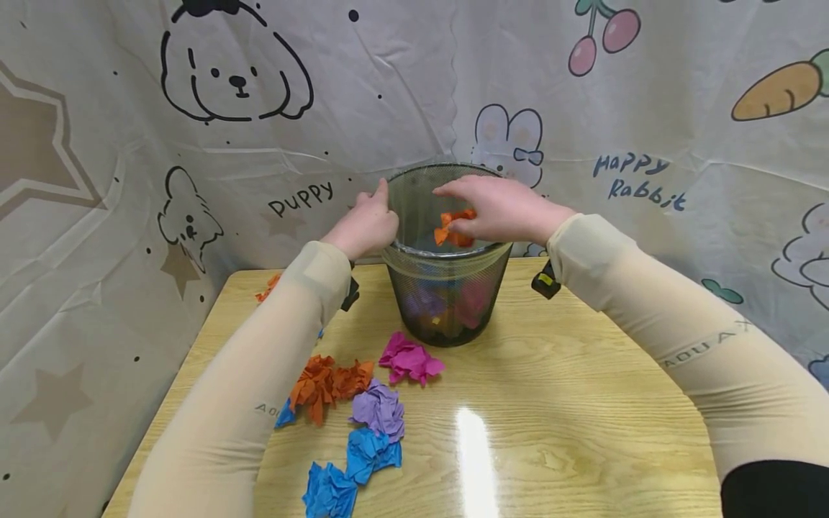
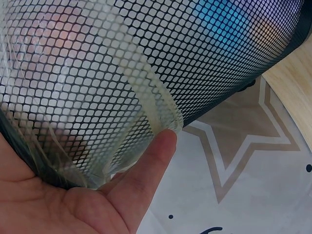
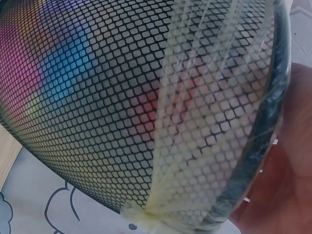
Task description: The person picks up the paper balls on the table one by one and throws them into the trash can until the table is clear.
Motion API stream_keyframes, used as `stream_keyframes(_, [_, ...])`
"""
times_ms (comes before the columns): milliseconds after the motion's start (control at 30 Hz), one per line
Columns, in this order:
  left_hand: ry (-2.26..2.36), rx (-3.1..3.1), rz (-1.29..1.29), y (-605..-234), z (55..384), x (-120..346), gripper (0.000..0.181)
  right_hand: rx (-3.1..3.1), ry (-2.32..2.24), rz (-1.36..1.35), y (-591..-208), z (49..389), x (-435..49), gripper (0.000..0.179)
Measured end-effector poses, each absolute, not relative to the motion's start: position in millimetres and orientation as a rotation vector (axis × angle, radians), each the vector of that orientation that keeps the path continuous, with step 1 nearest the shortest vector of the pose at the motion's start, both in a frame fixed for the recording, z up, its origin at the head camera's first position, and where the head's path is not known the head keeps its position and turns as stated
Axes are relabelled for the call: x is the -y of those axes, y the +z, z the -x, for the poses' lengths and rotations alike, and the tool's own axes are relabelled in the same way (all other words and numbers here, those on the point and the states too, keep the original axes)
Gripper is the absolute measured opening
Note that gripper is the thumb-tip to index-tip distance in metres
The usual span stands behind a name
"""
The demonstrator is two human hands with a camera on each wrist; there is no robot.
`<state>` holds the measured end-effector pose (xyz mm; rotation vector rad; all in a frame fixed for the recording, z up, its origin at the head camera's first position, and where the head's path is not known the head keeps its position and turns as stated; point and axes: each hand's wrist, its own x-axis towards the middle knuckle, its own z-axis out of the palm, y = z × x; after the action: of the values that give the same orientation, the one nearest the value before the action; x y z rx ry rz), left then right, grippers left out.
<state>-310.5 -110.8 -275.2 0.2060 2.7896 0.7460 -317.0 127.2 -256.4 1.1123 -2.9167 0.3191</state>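
Observation:
My left hand (image 1: 365,223) holds the left rim of a black mesh wastebasket (image 1: 447,288) lined with a clear bag. In the left wrist view, one finger (image 2: 156,165) lies against the basket's outside at the liner's folded edge. Over the opening, my right hand (image 1: 501,208) has thumb and fingers spread apart. A crumpled orange paper (image 1: 443,234) is inside the rim, partly behind the right thumb; it appears loose. Through the mesh in the right wrist view it is a blurred red-orange patch (image 3: 165,109). Blue paper (image 3: 68,68) and other colours show lower in the basket.
Crumpled papers lie left of and before the basket on the wooden table (image 1: 583,403): pink (image 1: 410,358), orange (image 1: 317,385), purple (image 1: 378,410) and blue (image 1: 372,453). Another orange piece (image 1: 267,288) sits at the far left. A printed curtain (image 1: 388,86) hangs behind.

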Motion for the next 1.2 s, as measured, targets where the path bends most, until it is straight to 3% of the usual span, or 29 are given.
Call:
stream_keyframes(433, [0.777, -2.789, -0.213, -274, 309, 110, 0.070, 2.863, 0.460, -0.807, -246, 322, -162, 0.057])
stream_keyframes(867, [0.780, -2.801, -0.220, -276, 307, 92, 0.070, 3.124, 0.836, -0.463, -265, 327, -183, 0.070])
stream_keyframes(1200, [0.801, -2.827, -0.182, -277, 304, 80, 0.073, 3.186, 0.761, -0.368, -265, 328, -183, 0.070])
